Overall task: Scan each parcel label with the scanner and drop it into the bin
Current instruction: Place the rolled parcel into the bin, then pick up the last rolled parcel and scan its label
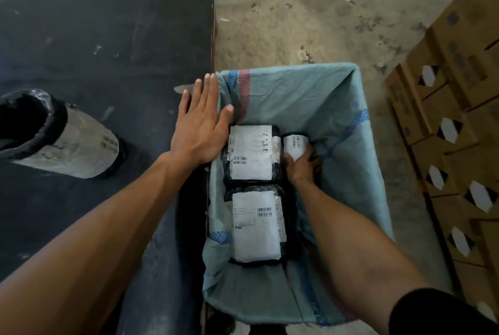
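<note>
A bin lined with a blue-green woven sack (310,91) stands beside a dark table. Two black parcels with white labels lie flat inside it, one farther from me (252,152) and one nearer (256,226). My right hand (302,166) reaches down into the bin and grips a small black parcel (295,144) with a barcode label, to the right of the far parcel. My left hand (201,124) is flat with fingers spread, resting at the bin's left rim beside the table edge. No scanner is in view.
The dark table (94,37) fills the left side. A grey wrapped cylindrical parcel (67,140) with a black open end lies on it at left. Several stacked cardboard boxes (459,118) stand at the right. Bare concrete floor (310,11) lies beyond the bin.
</note>
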Demonstrator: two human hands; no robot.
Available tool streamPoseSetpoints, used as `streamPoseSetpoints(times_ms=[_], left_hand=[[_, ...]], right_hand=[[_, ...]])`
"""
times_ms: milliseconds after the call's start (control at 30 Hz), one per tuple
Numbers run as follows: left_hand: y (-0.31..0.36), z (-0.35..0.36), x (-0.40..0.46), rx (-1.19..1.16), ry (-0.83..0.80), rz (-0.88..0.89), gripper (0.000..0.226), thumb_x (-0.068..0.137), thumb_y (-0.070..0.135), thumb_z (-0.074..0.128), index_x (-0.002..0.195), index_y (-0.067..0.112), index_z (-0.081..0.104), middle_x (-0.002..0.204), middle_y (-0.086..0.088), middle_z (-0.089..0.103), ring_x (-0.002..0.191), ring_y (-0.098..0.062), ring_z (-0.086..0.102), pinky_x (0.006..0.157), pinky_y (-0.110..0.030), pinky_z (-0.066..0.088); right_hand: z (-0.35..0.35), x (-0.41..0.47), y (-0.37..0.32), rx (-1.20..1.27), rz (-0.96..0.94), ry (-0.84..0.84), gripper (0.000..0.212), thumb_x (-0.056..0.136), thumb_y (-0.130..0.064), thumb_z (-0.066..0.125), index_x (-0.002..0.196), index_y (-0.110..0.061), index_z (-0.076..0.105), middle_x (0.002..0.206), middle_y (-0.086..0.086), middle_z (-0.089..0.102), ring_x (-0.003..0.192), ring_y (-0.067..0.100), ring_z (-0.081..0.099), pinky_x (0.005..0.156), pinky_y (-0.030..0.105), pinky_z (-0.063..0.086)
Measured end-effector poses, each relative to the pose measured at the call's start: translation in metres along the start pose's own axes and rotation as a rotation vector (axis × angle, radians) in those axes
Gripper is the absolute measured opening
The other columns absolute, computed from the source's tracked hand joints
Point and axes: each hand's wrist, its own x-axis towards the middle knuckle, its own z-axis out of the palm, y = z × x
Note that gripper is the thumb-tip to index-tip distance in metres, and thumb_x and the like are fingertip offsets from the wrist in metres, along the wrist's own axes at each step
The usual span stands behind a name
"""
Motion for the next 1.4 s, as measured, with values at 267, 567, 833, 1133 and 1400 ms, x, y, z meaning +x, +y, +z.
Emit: streamPoseSetpoints(times_ms=[267, 567, 833, 1133, 1400], left_hand=[[0.002, -0.003, -0.001, 0.023, -0.023, -0.004, 0.069, 0.107, 0.046, 0.022, 0.161, 0.012, -0.004, 0.169, -0.003, -0.004, 0.155, -0.016, -0.008, 0.125, -0.038, -0.008], [0.007, -0.033, -0.004, -0.09, -0.2, -0.021, 0.085, 0.102, 0.06, 0.029, 0.16, 0.008, -0.004, 0.168, -0.009, -0.005, 0.155, -0.024, -0.008, 0.123, -0.042, -0.011], [-0.011, -0.106, -0.029, 0.095, -0.197, 0.322, 0.063, 0.097, 0.044, 0.055, 0.153, 0.019, 0.039, 0.144, -0.016, 0.05, 0.131, -0.036, 0.049, 0.107, -0.044, 0.042], [-0.085, -0.2, -0.049, 0.586, -0.257, 0.214, 0.068, 0.091, 0.071, 0.046, 0.146, 0.03, 0.049, 0.15, -0.016, 0.042, 0.14, -0.038, 0.037, 0.115, -0.061, 0.023], [-0.131, -0.236, -0.066, 0.55, -0.437, 0.155, 0.076, 0.065, 0.078, 0.068, 0.12, 0.026, 0.071, 0.115, -0.003, 0.067, 0.102, -0.028, 0.063, 0.088, -0.039, 0.054]], right_hand=[[-0.015, -0.032, -0.016, -0.119, -0.009, 0.001, 0.088, 0.103, -0.06, 0.049, 0.168, -0.02, 0.006, 0.168, 0.021, 0.013, 0.157, 0.038, 0.012, 0.127, 0.049, 0.009], [-0.06, -0.128, -0.055, -0.025, -0.22, -0.057, 0.081, 0.107, -0.059, 0.042, 0.168, -0.015, 0.011, 0.172, 0.02, 0.011, 0.158, 0.037, 0.015, 0.128, 0.047, 0.016], [-0.074, -0.245, -0.087, 0.024, -0.399, -0.006, 0.076, 0.104, -0.062, 0.045, 0.165, -0.025, 0.019, 0.17, 0.015, 0.021, 0.152, 0.035, 0.034, 0.125, 0.05, 0.03], [-0.019, -0.378, -0.148, -0.222, -0.51, 0.003, 0.076, 0.098, -0.076, 0.037, 0.154, -0.024, 0.04, 0.149, 0.014, 0.058, 0.14, 0.035, 0.053, 0.113, 0.046, 0.042], [0.037, -0.453, -0.146, -0.421, -0.316, -0.205, 0.102, 0.082, -0.086, 0.056, 0.158, -0.024, 0.031, 0.139, 0.008, 0.059, 0.086, 0.024, 0.074, 0.065, 0.037, 0.066]])
